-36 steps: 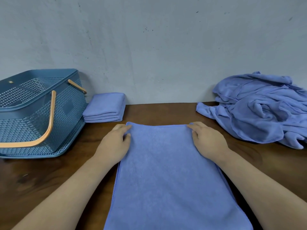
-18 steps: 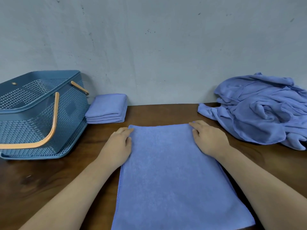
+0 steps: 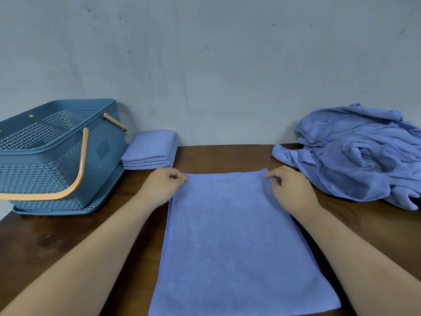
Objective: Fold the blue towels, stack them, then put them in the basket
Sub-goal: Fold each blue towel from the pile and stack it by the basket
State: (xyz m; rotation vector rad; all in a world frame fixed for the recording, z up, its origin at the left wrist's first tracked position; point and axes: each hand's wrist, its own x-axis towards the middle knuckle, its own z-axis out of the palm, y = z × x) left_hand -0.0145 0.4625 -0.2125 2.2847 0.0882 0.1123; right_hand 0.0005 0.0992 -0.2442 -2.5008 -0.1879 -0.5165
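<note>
A blue towel (image 3: 237, 242) lies flat on the brown table (image 3: 227, 156), its long side running toward me. My left hand (image 3: 163, 185) pinches its far left corner. My right hand (image 3: 289, 188) pinches its far right corner. A small stack of folded blue towels (image 3: 150, 149) sits against the wall behind my left hand. The blue plastic basket (image 3: 57, 156) with orange handles stands at the far left, open side up. A heap of unfolded blue towels (image 3: 360, 151) lies at the right.
A grey wall (image 3: 216, 65) closes off the table's far edge. The basket stands on its flat lid or tray (image 3: 68, 209). Bare table shows between the flat towel and the basket.
Both hands went from lying flat on the towel's far corners to curling their fingers and pinching those corners. The towel itself has stayed flat.
</note>
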